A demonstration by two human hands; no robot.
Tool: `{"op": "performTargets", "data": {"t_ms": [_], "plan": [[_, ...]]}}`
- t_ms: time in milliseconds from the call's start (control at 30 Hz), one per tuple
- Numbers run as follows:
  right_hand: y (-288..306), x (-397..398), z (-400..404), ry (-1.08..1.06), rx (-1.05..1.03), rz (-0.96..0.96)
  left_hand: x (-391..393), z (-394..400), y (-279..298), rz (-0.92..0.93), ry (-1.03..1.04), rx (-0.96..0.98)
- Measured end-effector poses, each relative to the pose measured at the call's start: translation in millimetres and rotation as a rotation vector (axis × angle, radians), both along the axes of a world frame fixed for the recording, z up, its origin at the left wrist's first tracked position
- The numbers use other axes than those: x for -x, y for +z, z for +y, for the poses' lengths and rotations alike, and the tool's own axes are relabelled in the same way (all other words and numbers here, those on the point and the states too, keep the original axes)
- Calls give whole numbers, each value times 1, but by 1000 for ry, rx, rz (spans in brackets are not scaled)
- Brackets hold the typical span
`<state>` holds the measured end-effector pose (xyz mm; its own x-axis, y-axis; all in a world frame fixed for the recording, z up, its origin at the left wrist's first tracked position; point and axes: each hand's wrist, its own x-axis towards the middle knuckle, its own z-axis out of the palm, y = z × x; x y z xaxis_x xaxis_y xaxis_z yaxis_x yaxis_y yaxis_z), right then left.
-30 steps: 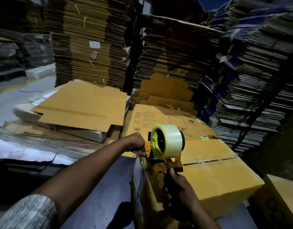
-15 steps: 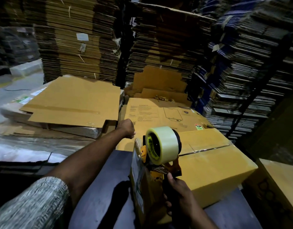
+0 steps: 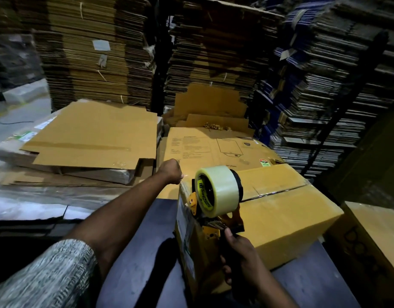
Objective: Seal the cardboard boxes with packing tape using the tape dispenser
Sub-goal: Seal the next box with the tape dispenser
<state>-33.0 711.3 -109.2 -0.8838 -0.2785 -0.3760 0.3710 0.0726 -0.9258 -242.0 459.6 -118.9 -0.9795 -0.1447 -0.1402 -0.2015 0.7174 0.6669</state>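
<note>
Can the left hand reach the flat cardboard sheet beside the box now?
Probably yes: the left hand is at the box's far corner, the flat cardboard sheet lies just beyond, nothing between them.

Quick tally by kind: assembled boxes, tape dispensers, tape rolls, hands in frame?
Assembled boxes: 2, the one being taped and another at right
Tape dispensers: 1
Tape rolls: 1
Hands: 2, left hand, right hand
Total: 6
</note>
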Motion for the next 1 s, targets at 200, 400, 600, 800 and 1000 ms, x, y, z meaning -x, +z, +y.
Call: {"op": "performTargets", "data": {"t_ms": [200, 400, 600, 800, 1000], "plan": [[-1, 0, -1, 6, -20, -16, 1, 5, -2, -54, 10, 73], [-1, 2, 0, -3, -15, -54, -3, 10, -2, -71, -5, 88], [2, -3, 0, 35, -18, -6, -15, 12, -1, 249, -44, 309], [22, -3, -7, 59, -90, 41, -18, 11, -19, 218, -144, 292], [34, -26, -1, 79, -123, 115, -25, 11, -20, 254, -165, 257]]}}
